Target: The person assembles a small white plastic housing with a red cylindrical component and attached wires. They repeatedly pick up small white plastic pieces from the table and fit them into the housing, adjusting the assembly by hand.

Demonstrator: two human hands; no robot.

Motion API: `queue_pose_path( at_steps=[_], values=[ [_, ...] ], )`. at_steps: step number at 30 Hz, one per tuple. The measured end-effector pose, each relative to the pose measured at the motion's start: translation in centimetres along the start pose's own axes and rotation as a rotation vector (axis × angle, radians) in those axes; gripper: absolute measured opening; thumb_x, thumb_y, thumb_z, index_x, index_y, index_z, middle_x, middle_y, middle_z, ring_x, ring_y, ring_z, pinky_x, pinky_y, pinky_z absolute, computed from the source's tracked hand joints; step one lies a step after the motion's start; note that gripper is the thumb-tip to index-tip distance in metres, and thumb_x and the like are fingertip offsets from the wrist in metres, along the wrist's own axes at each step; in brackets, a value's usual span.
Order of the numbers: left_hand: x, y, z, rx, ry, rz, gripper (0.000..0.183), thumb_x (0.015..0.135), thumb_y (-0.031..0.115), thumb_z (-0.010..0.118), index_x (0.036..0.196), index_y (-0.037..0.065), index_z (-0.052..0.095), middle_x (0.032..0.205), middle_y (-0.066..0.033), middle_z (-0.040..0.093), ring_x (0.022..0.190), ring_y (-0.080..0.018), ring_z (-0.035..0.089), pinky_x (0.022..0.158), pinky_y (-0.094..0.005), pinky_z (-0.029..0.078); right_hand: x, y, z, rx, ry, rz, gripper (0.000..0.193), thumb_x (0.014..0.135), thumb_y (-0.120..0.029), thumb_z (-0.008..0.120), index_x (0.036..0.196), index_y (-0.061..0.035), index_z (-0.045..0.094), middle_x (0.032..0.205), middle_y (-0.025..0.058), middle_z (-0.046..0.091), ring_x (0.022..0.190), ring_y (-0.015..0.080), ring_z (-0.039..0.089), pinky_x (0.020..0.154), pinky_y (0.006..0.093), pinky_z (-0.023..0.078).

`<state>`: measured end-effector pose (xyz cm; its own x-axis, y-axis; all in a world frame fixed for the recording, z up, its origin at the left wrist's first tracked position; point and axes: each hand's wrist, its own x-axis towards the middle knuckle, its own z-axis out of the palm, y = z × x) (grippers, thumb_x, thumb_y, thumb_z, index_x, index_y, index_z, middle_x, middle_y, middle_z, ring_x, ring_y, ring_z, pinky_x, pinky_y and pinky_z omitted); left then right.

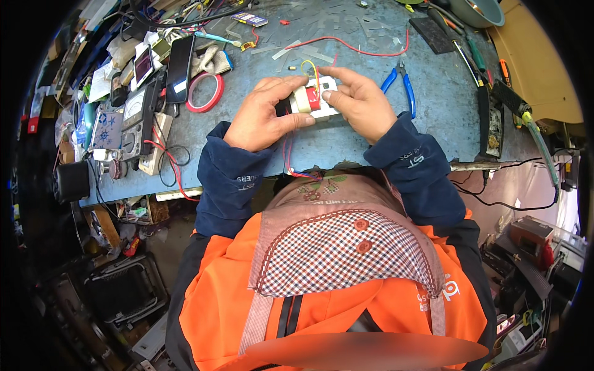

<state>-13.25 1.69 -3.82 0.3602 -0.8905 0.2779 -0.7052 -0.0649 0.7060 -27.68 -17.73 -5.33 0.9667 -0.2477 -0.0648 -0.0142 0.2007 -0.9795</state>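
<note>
Over the front of the bench, both my hands hold a small white plastic device (323,112) with a red block (313,98) and a cream round part (301,99) on its left. My left hand (263,114) has its thumb and fingers closed around the cream part. My right hand (363,104) grips the white body, thumb on top and index finger along the far edge. A thin yellow wire (307,61) loops up from it. Thin red and blue wires (288,162) hang toward my apron. My fingers hide part of the device. Blue-handled pliers (409,93) lie right of my right hand.
On the left are a red tape roll (216,99), a black phone (180,69) and a multimeter (134,114). A long red wire (356,51) and clear plastic scraps lie beyond my hands. Screwdrivers (476,54), a grey bowl (482,13) and a cabled tool (511,99) are at right.
</note>
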Motion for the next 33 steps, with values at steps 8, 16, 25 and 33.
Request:
queue_pose_path(
  at_steps=[8, 16, 25, 33],
  values=[
    [0.2, -0.2, 0.0, -0.04, -0.031, -0.022, 0.072, 0.084, 0.028, 0.092, 0.145, 0.002, 0.065, 0.139, -0.0199, 0.07, 0.129, -0.0378, 0.062, 0.112, -0.045, 0.048, 0.4, 0.2, -0.3, -0.02, -0.016, -0.007, 0.049, 0.105, -0.004, 0.062, 0.153, 0.0046, 0.052, 0.113, 0.0165, 0.078, 0.102, 0.017, 0.074, 0.086, 0.0305, 0.058],
    [0.3, -0.3, 0.2, -0.038, -0.037, 0.007, 0.073, 0.085, 0.027, 0.091, 0.147, 0.0, 0.063, 0.144, -0.0214, 0.067, 0.135, -0.0379, 0.06, 0.116, -0.0447, 0.046, 0.9, -2.0, -1.3, -0.179, -0.082, 0.169, 0.049, 0.105, -0.009, 0.064, 0.151, 0.0046, 0.054, 0.102, 0.01, 0.078, 0.082, 0.0122, 0.069, 0.068, 0.0279, 0.052],
    [-0.1, 0.6, 0.7, -0.035, 0.094, -0.157, 0.078, 0.081, 0.027, 0.095, 0.145, -0.001, 0.061, 0.136, -0.0228, 0.068, 0.13, -0.0363, 0.063, 0.11, -0.0439, 0.051, 0.7, 0.0, -1.2, -0.063, -0.106, 0.019, 0.058, 0.107, -0.012, 0.061, 0.161, 0.0008, 0.045, 0.089, 0.0011, 0.069, 0.074, 0.0084, 0.056, 0.063, 0.0286, 0.044],
    [-0.5, 0.9, 1.0, -0.233, 0.048, -0.33, 0.075, 0.082, 0.014, 0.096, 0.142, -0.008, 0.057, 0.082, -0.0012, 0.063, 0.071, -0.0062, 0.057, 0.065, -0.0244, 0.049, 0.9, 0.0, -0.6, -0.069, -0.121, 0.003, 0.057, 0.107, -0.012, 0.056, 0.162, 0.0002, 0.044, 0.088, 0.0005, 0.068, 0.07, 0.0068, 0.054, 0.061, 0.0266, 0.042]
  ],
)
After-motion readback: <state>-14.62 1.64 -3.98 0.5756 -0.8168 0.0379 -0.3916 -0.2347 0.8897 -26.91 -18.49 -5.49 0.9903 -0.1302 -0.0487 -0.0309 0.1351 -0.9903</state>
